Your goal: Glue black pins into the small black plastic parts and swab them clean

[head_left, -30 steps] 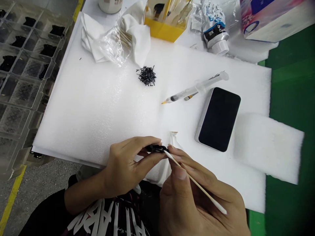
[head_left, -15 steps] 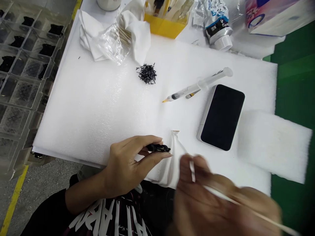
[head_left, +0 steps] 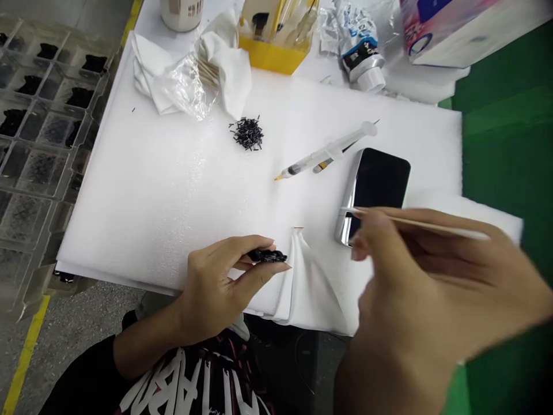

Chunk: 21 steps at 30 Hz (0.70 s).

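My left hand (head_left: 218,285) pinches a small black part (head_left: 266,256) between thumb and fingertips, just above the white foam sheet (head_left: 142,202). My right hand (head_left: 415,294) is slightly blurred and grips a wooden cotton swab (head_left: 421,222), which lies nearly level. The swab's far end reaches over the edge of a smartphone (head_left: 374,190) lying face up, and it is well apart from the black part. A folded white cloth (head_left: 309,294) lies between my hands. A syringe with a yellow tip (head_left: 324,153) rests on the foam above the smartphone.
A small heap of black pieces (head_left: 247,134) lies on the foam. Behind it are a white wipe (head_left: 224,69), a plastic bag of swabs (head_left: 188,83), a yellow holder (head_left: 270,60) and a tube (head_left: 363,55). A clear tray (head_left: 41,138) with black parts stands at left.
My right hand has carried the swab away from the black part, up and to the right, and turned it nearly level. My left hand still holds the black part.
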Tool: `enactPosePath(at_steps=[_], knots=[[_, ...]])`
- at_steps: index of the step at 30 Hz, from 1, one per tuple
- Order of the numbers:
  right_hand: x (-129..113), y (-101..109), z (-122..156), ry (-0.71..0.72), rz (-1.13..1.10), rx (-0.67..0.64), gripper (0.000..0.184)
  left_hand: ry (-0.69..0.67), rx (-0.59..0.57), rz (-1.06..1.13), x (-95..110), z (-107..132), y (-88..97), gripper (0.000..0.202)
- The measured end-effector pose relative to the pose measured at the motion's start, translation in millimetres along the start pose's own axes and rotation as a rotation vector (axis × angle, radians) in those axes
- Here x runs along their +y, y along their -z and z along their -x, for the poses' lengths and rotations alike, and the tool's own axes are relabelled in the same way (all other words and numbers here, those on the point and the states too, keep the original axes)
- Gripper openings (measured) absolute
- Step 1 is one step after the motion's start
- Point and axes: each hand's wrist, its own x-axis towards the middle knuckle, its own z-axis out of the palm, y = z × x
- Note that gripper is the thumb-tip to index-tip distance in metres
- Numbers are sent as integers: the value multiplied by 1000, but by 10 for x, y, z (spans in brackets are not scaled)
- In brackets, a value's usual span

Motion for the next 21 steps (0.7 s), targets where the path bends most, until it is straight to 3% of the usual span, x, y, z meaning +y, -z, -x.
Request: enactPosePath(at_steps=[2,5,8,14,18,21], knots=[[-6,-149,-79,-18,18,1,18,10,1,6,1,1,-1,12],[27,-252,-156,-53,63,-135,19,29,0,19,6,4,-4,13],[75,-245,-159,-85,114,-225,18,38,1,27,5,7,-8,13],[112,-189,-117,-73,159,-248,20,55,5,40,-8,22,2,14],[134,-175,-102,10,185,-227,25,67,1,42,1,18,2,14],[189,-202,-146,170,231,-164,24,64,-7,29,11,4,-4,12]])
